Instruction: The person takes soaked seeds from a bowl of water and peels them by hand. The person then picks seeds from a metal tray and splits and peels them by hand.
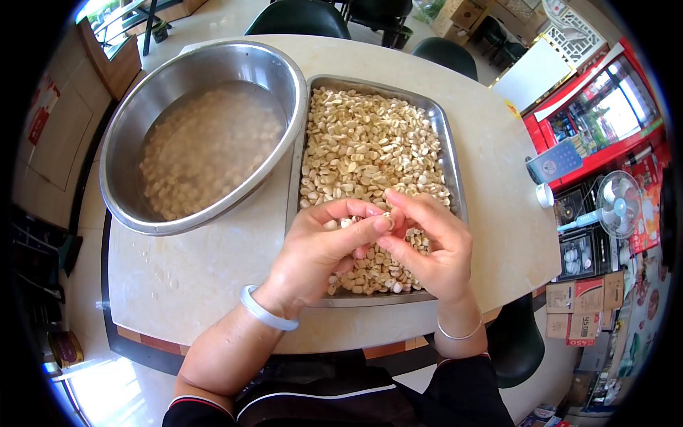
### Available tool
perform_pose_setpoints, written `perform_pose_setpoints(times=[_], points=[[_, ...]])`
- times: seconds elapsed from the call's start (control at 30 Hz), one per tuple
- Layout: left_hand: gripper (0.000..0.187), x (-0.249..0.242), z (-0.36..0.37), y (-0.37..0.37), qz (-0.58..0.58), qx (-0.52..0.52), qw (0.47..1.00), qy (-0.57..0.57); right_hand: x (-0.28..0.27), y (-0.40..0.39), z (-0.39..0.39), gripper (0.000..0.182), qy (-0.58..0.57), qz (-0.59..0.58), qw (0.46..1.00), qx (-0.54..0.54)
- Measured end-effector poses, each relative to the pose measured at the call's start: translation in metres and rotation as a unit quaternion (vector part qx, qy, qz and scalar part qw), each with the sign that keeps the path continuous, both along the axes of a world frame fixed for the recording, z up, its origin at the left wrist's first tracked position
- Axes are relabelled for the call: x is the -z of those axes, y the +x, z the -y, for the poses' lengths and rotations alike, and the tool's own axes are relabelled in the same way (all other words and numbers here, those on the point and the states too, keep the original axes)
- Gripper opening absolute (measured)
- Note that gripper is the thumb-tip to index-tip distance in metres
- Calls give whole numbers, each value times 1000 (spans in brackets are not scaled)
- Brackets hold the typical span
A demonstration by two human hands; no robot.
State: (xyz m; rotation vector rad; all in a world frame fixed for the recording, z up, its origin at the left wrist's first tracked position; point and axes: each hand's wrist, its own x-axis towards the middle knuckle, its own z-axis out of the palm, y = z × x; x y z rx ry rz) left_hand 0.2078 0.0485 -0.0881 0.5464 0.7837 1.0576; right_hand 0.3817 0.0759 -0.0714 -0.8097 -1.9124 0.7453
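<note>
Above the near half of a metal tray, my two hands meet over a spread of pale, split lotus seeds. My left hand is closed, its thumb and forefinger pinching one lotus seed. A few more seeds show within its curled fingers. My right hand comes in from the other side, fingers bent around the same seed. Its fingertips are partly hidden, so their exact contact is hard to see.
Left of the tray stands a large steel basin with seeds under cloudy water. Both rest on a pale table with water drops on it. Dark chairs stand beyond. A small white cup and a fan are at the right.
</note>
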Motion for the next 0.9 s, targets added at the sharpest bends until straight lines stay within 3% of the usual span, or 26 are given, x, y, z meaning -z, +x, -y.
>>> perform_pose_setpoints(times=[0.17, 0.27, 0.57, 0.9], points=[[22, 1, 0, -1, -15, 0, 1000, 26, 3, 4, -2, 32, -4, -23, 1000, -17], [23, -5, 1, 0, -25, -15, 999, 21, -2, 3, -3, 31, 56, 25, 998, -14], [23, -1, 0, -3, -80, -8, 995, 55, -1, 3, -1, 29, 59, 45, 997, 2], [27, -2, -1, -4, -36, 25, 999, 12, 0, 5, -1, 29, 55, 59, 997, 7]])
